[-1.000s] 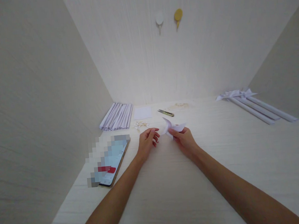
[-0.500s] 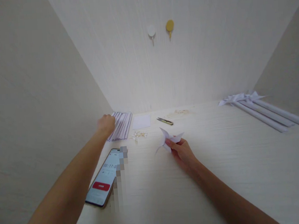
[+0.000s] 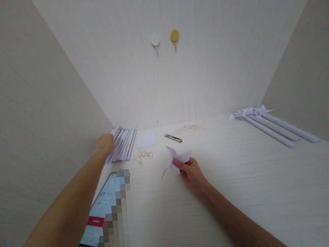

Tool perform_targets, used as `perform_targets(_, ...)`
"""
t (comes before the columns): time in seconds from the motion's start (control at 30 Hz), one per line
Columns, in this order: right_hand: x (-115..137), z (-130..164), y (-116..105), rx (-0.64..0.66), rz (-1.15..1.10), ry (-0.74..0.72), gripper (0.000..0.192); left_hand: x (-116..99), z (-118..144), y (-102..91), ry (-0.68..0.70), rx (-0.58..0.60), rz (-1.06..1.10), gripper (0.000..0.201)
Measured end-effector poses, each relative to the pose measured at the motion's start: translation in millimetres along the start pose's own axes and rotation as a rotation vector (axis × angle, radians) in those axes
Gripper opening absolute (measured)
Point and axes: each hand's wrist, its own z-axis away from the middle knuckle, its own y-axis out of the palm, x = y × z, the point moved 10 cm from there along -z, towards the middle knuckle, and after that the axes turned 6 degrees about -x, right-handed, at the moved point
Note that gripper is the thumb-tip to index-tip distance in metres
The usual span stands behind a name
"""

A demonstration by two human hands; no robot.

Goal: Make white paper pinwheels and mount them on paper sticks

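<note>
At the left wall my left hand (image 3: 104, 145) is closed at the left edge of a row of rolled white paper tubes (image 3: 123, 144). Its fingers are largely hidden, and one tube end shows raised beside them. A folded white paper pinwheel (image 3: 170, 153), with curved pointed blades, is pinched at its middle between the thumb and fingers of my right hand (image 3: 193, 174). Beyond the pinwheel lies a pair of thread snips (image 3: 173, 138) with pointed blades.
Left of the snips lie square white paper (image 3: 146, 139) and a small pile of pale bits (image 3: 144, 155). A phone (image 3: 102, 207) shows a timer. Finished pinwheels on paper tubes (image 3: 274, 129) lie at right. White (image 3: 155, 39) and yellow hooks (image 3: 175, 35) hang on the back wall.
The camera has turned slightly, shifting the scene leftward. My left hand stays by the tubes, where one tube end now shows higher. My right hand keeps its hold on the pinwheel.
</note>
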Motion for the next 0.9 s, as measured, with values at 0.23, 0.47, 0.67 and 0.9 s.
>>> perform_targets(0.23,1.5,1.2,0.8,0.046,-0.042,0.015,0.02,-37.6,50.8,12.9,-0.169,0.089,0.119,0.005)
perform_targets(0.47,8.2,-0.5,-12.3,0.005,-0.147,-0.005,0.015,-92.0,197.0,110.6,-0.269,0.739,0.783,0.018)
perform_targets(0.67,7.6,-2.2,-16.0,0.003,-0.12,-0.001,0.012,-100.1,224.5,127.9,-0.132,0.899,0.734,0.022)
perform_targets(0.9,-15.9,9.5,5.1,0.131,-0.011,0.168,0.013,-105.7,212.7,127.3,-0.072,0.688,0.782,0.019)
